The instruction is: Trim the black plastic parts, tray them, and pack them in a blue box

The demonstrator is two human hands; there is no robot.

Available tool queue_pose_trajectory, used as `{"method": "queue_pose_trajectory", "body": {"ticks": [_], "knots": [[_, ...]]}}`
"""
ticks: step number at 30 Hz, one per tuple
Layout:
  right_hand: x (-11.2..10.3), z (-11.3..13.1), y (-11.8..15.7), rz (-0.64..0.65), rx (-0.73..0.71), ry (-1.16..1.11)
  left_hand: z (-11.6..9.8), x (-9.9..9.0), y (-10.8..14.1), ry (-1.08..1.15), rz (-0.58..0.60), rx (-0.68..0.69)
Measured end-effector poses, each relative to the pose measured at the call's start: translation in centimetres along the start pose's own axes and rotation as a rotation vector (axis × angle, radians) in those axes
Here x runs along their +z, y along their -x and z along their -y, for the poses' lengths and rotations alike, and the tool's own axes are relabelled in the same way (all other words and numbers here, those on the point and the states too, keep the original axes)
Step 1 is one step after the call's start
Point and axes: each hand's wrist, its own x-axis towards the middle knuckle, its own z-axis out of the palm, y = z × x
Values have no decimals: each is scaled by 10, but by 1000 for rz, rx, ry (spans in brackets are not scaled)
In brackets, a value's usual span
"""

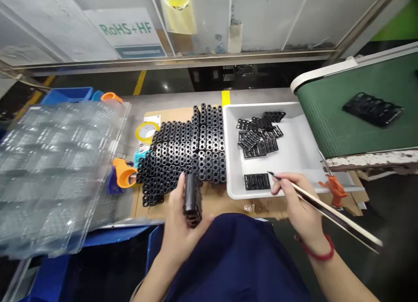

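Upright in my left hand [178,232] is a black part [192,199], gripped between thumb and fingers beside the near edge of a large block of stacked black parts [178,149]. My right hand [298,202] is closed on a long thin stick [336,215] with a dark tip. That tip points at a flat black slotted piece [257,181] in the near left corner of a white tray [303,162]. Farther back in the tray lies a loose pile of similar black pieces [261,136].
Clear plastic trays [55,171] are stacked at the left. An orange tape dispenser [124,173] and a yellow tape roll [146,131] lie beside the block. At the right, a green conveyor [362,136] carries a black piece [374,109]; an orange clamp [336,189] sits below.
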Motion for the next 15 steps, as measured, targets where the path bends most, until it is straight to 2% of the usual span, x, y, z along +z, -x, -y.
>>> {"method": "queue_pose_trajectory", "body": {"ticks": [2,3,6,8,10,12,15], "knots": [[-16,-32,-1,-100,39,176,14,-5,-1,-185,-41,101],[-25,-48,4,-173,74,238,20,-8,0,-212,-38,76],[-45,-94,33,-436,167,409,34,-11,7,-144,-44,-111],[-48,-122,54,-550,212,516,38,-8,11,-75,-48,-210],[-42,-148,70,-571,256,582,39,-3,12,-24,-16,-251],[-31,-168,78,-525,288,623,36,3,10,24,21,-269],[-26,-180,76,-469,293,694,28,12,4,89,51,-332]]}}
